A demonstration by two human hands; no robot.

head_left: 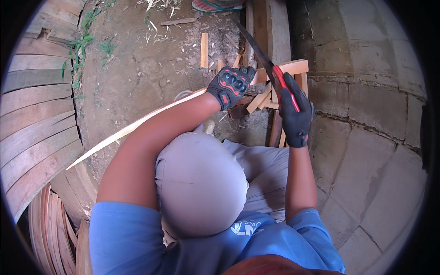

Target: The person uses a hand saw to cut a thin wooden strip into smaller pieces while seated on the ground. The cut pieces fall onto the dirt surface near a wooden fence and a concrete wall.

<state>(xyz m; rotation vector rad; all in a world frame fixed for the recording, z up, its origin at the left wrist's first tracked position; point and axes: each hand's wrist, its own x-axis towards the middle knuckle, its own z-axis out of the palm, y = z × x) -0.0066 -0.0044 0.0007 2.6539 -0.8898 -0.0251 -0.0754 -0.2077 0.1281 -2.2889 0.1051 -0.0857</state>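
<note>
My left hand (232, 86), in a black glove with red trim and hard knuckle guards, is closed around a long pale wooden strip (133, 127). The strip runs from the lower left, past my left forearm, to the right beyond the hand. My right hand (296, 110), also gloved in black, grips the red handle (285, 82) of a hand saw. Its dark blade (256, 47) points away and to the left, crossing the strip just right of my left hand. Whether the teeth are in the wood I cannot make out.
Short wooden offcuts (259, 99) lie below the strip, and another piece (204, 50) rests on the dirt floor among shavings. Upright beams (278, 32) and a block wall (366, 105) stand right. Curved planks (36, 110) line the left. A person's sandalled foot (215, 5) shows at the far edge.
</note>
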